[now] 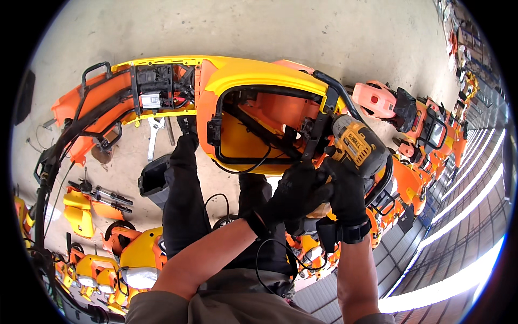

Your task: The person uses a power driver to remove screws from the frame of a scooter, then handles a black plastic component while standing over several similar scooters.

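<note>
Seemingly for control, the right hand (348, 186) clamps its fingers on the drill (356, 143) at the right end of the body shell (259, 75); the left hand (299, 191), by the shell's near edge: grip unclear.

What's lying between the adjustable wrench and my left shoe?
A dark rod lies between the adjustable wrench and your left shoe, in the head view.

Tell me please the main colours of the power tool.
Yellow and black; the head view shows the power tool best.
</note>
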{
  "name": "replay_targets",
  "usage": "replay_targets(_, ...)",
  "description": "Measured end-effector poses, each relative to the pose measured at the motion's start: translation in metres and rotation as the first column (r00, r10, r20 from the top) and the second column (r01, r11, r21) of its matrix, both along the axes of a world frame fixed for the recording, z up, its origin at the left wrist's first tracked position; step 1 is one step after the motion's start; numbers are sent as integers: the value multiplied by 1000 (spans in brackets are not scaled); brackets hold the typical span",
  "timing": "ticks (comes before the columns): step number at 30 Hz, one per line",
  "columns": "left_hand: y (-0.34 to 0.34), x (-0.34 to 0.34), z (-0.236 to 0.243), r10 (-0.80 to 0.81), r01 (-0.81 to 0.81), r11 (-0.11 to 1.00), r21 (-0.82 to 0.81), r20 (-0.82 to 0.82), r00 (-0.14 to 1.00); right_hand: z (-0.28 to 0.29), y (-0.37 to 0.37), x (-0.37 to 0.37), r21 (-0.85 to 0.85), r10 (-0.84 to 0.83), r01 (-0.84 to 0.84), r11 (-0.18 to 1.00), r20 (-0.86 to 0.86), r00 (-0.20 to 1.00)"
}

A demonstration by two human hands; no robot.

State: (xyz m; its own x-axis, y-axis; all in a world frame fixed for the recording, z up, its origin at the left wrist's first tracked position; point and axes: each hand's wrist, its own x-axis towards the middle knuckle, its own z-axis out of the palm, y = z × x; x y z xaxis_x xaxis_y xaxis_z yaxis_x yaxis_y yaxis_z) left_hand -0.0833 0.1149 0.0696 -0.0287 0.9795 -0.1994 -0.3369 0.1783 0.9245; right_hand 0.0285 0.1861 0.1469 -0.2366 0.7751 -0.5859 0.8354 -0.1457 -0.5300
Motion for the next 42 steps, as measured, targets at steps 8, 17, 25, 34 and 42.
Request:
replay_targets(8,-6,-3,-2,-107,107,994,-7,7,994,-9,-4,-2,-130,-427,414,901,-96,899)
replay_targets(17,-8,10,-8,9,-9,999,34,-5,1000,-4,0,-6,0,-206,206,979,-3,979)
replay_targets(25,-8,12,-10,-17,17,1000,-2,41,999,3,5,-6,52,72,-78,996,115,991)
replay_targets(34,-8,8,-6,-53,54,998,-34,31,998,0,2,-4,40,25,-29,999,92,995)
replay_targets(42,-10,18,-10,-5,6,1000,-22,72,997,-5,-1,-2,-46,-278,277,960,-19,960)
